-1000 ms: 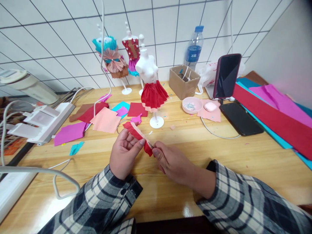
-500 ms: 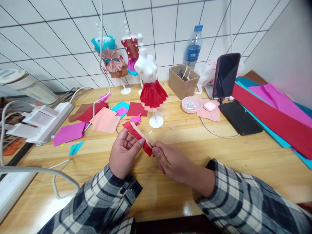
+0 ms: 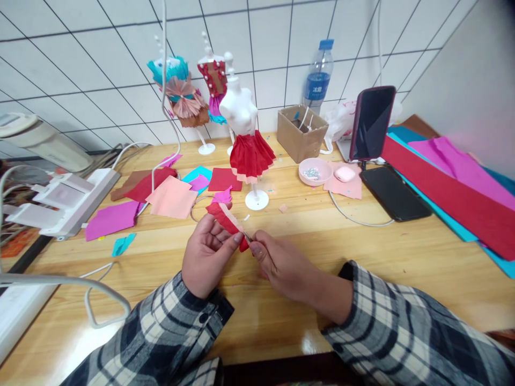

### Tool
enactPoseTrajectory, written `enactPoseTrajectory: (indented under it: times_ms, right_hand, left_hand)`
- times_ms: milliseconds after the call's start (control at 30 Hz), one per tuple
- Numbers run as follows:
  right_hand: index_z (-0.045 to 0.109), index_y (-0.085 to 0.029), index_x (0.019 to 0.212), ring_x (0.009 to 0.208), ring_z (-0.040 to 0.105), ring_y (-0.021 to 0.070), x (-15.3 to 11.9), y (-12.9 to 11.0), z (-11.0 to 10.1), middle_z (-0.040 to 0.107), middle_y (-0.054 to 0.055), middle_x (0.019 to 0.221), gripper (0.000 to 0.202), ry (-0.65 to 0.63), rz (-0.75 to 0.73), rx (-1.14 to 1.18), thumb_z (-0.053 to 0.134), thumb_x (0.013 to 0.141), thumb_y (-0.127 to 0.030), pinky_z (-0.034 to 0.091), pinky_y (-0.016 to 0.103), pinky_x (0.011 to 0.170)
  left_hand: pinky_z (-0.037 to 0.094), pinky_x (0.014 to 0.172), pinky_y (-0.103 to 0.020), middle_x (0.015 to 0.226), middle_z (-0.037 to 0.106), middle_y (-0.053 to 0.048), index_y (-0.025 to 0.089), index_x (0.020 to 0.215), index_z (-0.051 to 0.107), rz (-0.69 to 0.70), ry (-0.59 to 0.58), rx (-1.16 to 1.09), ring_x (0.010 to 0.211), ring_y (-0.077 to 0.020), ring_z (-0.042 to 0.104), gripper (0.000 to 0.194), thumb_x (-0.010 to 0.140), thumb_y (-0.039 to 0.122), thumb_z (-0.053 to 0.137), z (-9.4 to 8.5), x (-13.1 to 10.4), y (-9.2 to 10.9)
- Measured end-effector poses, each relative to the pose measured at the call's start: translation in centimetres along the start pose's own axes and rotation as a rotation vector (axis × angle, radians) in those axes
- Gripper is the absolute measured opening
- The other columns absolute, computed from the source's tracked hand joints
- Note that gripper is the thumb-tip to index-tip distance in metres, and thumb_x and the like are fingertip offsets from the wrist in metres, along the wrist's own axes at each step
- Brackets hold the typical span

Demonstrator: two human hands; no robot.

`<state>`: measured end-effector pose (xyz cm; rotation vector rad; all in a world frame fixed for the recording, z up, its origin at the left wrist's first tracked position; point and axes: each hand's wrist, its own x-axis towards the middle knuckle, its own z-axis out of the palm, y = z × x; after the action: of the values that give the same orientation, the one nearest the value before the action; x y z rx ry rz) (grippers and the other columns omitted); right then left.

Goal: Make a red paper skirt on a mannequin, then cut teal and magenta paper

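Note:
My left hand (image 3: 212,252) pinches a strip of red crepe paper (image 3: 222,219) with a pale pink band along one edge, thumb on top. Closed round what look like small scissors (image 3: 248,237), my right hand (image 3: 277,262) has their thin metal tip at the strip's near end. Most of that tool is hidden in my fist. Just beyond stands a white mini mannequin (image 3: 240,110) in a pleated red skirt (image 3: 252,155) with a pink hem.
Two dressed mannequins (image 3: 185,96) stand by the tiled wall. Paper scraps (image 3: 171,195) and a power strip (image 3: 68,201) lie left. Rightward are a cardboard box (image 3: 301,136), a pink bowl (image 3: 316,179), phones (image 3: 396,193) and long paper sheets (image 3: 446,198). Cables cross the left side.
The metal tip and my right hand have shifted slightly against the strip, and less of the strip's red near end shows. My left hand keeps its pinch; the view has moved a little.

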<state>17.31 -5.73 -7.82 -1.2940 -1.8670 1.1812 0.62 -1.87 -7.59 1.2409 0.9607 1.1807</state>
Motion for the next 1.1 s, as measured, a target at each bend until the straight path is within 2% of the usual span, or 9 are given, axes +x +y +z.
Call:
enactPoseTrajectory:
  times_ms: [167, 400, 533, 733, 833, 1100]
  right_hand:
    - [0.04, -0.022, 0.087, 0.059, 0.046, 0.0129, 0.04, 0.02, 0.12, 0.046, -0.004, 0.065, 0.026, 0.022, -0.025, -0.064, 0.029, 0.102, -0.039, 0.026, 0.027, 0.056]
    - [0.038, -0.023, 0.085, 0.053, 0.044, 0.0112, -0.11, -0.13, 0.15, 0.044, -0.006, 0.059, 0.026, -0.005, -0.022, 0.028, 0.029, 0.102, -0.04, 0.026, 0.026, 0.053]
    - [0.038, -0.023, 0.085, 0.05, 0.045, 0.0106, -0.13, -0.13, 0.06, 0.044, -0.007, 0.056, 0.025, -0.007, -0.009, 0.056, 0.03, 0.103, -0.04, 0.027, 0.025, 0.053]
    - [0.043, -0.022, 0.088, 0.05, 0.047, 0.0108, -0.19, -0.37, 0.11, 0.045, -0.007, 0.054, 0.026, -0.03, 0.014, 0.101, 0.029, 0.103, -0.038, 0.031, 0.025, 0.053]
    - [0.043, -0.022, 0.087, 0.05, 0.047, 0.0114, -0.29, -0.38, 0.26, 0.046, -0.007, 0.054, 0.027, -0.023, 0.004, 0.125, 0.03, 0.103, -0.04, 0.033, 0.025, 0.053]
    - [0.042, -0.023, 0.084, 0.054, 0.048, 0.0121, -0.22, -0.29, 0.31, 0.045, -0.006, 0.057, 0.029, 0.001, -0.008, 0.123, 0.028, 0.103, -0.04, 0.034, 0.026, 0.056]
  left_hand:
    - [0.056, 0.069, -0.018, 0.081, 0.068, 0.001, 0.02, 0.108, 0.06, -0.002, -0.008, -0.03, 0.069, -0.0087, 0.066, 0.039, 0.073, 0.017, 0.079, 0.01, -0.04, 0.12]
    - [0.054, 0.068, -0.015, 0.087, 0.07, 0.0, 0.02, 0.107, 0.059, -0.001, -0.024, -0.039, 0.076, -0.0086, 0.068, 0.036, 0.075, 0.017, 0.077, -0.23, -0.08, -0.06]
    - [0.055, 0.072, -0.017, 0.089, 0.071, -0.001, 0.021, 0.114, 0.058, -0.005, -0.027, -0.039, 0.08, -0.0104, 0.069, 0.045, 0.074, 0.017, 0.078, -0.06, -0.15, 0.06]
    - [0.056, 0.074, -0.019, 0.083, 0.069, 0.002, 0.023, 0.119, 0.057, 0.011, 0.062, -0.042, 0.07, -0.0083, 0.066, 0.051, 0.073, 0.019, 0.079, -0.04, -0.02, 0.2]
    - [0.056, 0.077, -0.02, 0.081, 0.068, 0.003, 0.024, 0.12, 0.057, 0.008, 0.066, -0.033, 0.068, -0.0081, 0.065, 0.053, 0.073, 0.019, 0.079, -0.09, -0.03, 0.25]
    - [0.057, 0.076, -0.023, 0.086, 0.071, -0.001, 0.023, 0.123, 0.056, -0.009, 0.067, -0.005, 0.081, -0.014, 0.07, 0.057, 0.071, 0.023, 0.08, -0.07, -0.1, 0.11]
